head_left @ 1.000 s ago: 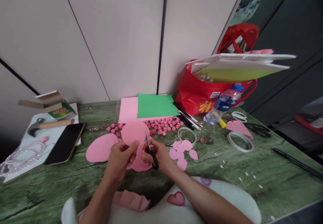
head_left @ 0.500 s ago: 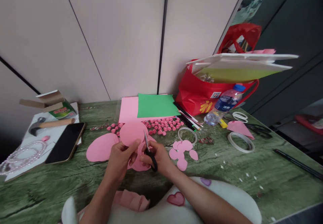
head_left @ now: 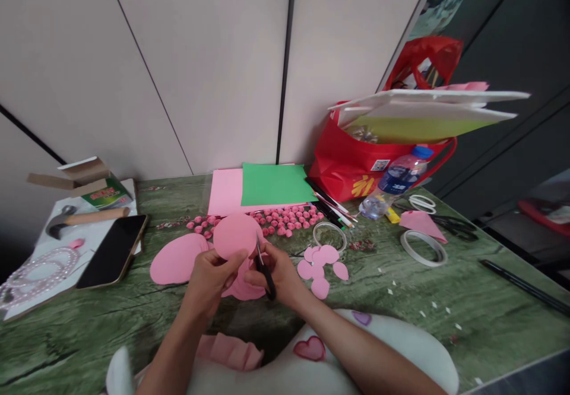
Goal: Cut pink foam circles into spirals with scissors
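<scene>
Between thumb and fingers, my left hand [head_left: 214, 275] pinches the lower edge of a round pink paper piece [head_left: 235, 236], raised above the table. My right hand [head_left: 279, 273] grips black-handled scissors [head_left: 267, 279], with the blades up against the right edge of that paper. Under my hands lies more cut pink paper [head_left: 244, 288], partly hidden. Another rounded pink piece [head_left: 176, 258] rests to the left. Small pink paper petals [head_left: 318, 270] are scattered right of my right hand. Behind the held paper are many little pink balls [head_left: 285, 220].
Green and pink sheets [head_left: 276, 184] lie at the back. On the left are a phone [head_left: 113, 252], a hammer [head_left: 89, 220] and a bead string [head_left: 44, 276]. To the right stand a red bag [head_left: 333, 157] and bottle [head_left: 394, 184], near tape [head_left: 423, 247] and pens [head_left: 333, 209].
The scissors blades have turned slightly and sit closer along the paper's right edge. The round paper has shifted a little to the right in my left hand.
</scene>
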`<state>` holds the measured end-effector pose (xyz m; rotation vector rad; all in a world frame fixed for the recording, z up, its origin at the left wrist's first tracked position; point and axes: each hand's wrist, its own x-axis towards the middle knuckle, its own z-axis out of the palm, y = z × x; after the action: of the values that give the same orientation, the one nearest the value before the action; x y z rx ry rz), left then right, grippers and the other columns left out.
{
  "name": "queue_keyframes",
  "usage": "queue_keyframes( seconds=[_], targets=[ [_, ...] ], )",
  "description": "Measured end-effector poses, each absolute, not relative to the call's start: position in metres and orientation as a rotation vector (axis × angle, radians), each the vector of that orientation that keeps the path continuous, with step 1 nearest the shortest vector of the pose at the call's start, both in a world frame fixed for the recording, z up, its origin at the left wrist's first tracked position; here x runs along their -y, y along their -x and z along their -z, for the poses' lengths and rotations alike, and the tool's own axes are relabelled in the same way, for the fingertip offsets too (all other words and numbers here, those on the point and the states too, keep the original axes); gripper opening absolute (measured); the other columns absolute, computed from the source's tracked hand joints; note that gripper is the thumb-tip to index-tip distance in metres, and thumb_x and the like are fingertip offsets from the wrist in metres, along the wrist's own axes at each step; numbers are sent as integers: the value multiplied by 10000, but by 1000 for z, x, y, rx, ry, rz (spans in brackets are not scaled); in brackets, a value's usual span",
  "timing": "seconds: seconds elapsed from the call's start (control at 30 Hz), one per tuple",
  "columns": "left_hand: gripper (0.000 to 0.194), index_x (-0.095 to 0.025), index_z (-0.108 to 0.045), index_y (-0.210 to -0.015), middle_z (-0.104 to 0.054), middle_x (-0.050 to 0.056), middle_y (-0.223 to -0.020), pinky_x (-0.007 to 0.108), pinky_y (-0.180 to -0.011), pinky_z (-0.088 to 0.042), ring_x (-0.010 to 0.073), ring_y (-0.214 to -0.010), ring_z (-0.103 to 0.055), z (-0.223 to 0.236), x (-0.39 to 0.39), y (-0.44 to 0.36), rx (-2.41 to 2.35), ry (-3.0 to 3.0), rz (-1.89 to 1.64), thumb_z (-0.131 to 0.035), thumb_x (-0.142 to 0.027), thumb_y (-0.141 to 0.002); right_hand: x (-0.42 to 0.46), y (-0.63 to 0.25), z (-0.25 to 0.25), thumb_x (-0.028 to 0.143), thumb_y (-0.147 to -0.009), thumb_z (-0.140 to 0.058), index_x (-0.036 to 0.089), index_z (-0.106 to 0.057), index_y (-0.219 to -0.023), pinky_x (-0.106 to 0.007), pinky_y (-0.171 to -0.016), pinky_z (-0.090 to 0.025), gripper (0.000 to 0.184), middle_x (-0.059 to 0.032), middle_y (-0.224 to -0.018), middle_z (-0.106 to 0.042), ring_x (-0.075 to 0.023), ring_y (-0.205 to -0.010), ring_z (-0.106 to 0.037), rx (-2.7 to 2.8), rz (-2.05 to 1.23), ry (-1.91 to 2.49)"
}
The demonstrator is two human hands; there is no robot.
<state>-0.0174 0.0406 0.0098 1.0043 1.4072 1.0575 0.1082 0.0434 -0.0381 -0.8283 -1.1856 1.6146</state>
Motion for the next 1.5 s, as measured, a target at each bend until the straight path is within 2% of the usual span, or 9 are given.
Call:
queue_keyframes(
  seconds=[0.23, 0.6, 0.87, 1.07, 1.27, 1.5],
  targets=[
    [302, -135, -442, -423, -319, -84, -319, 176, -324, -133, 21, -314, -226, -9, -41, 18, -1412, -998, -1068, -644, -317, -553, -43, -108, 35, 249, -493, -727, 170, -448, -732, -160, -394, -277, 376, 77, -495, -453, -40, -402, -351, 1154, -1631, 838],
    [304, -134, -443, -474, -318, -89, -333, 180, -345, -141, 26, -335, -222, -3, -41, 22, -1374, -1046, -1066, -629, -334, -606, -44, -108, 34, 223, -489, -723, 160, -454, -704, -150, -360, -316, 350, 81, -467, -475, -38, -361, -399, 1104, -1661, 850],
    [300, -132, -442, -488, -313, -94, -331, 178, -339, -124, 20, -329, -215, -3, -41, 21, -1346, -1017, -1070, -629, -331, -611, -43, -108, 33, 281, -490, -723, 158, -471, -699, -163, -351, -339, 350, 70, -435, -502, -52, -351, -421, 1135, -1634, 902],
    [278, -125, -458, -475, -383, -71, -340, 165, -320, -177, 24, -313, -280, -2, -42, 22, -1302, -1033, -1106, -622, -290, -628, -43, -108, 31, 333, -467, -734, 160, -461, -684, -163, -333, -337, 390, 70, -421, -499, -55, -337, -424, 1123, -1642, 912],
    [222, -118, -544, -562, -522, -19, -461, 174, -309, -284, 54, -330, -397, -3, -40, 20, -1172, -978, -1106, -584, -307, -672, -42, -108, 29, 364, -471, -725, 153, -465, -681, -153, -325, -335, 395, 79, -407, -488, -44, -321, -416, 1140, -1636, 900],
    [205, -119, -522, -507, -464, -47, -400, 161, -314, -255, 38, -326, -359, -2, -42, 19, -1247, -964, -1203, -638, -251, -613, -41, -106, 30, 308, -467, -734, 154, -473, -664, -156, -325, -339, 362, 76, -395, -494, -49, -318, -417, 1128, -1668, 883]
  ],
)
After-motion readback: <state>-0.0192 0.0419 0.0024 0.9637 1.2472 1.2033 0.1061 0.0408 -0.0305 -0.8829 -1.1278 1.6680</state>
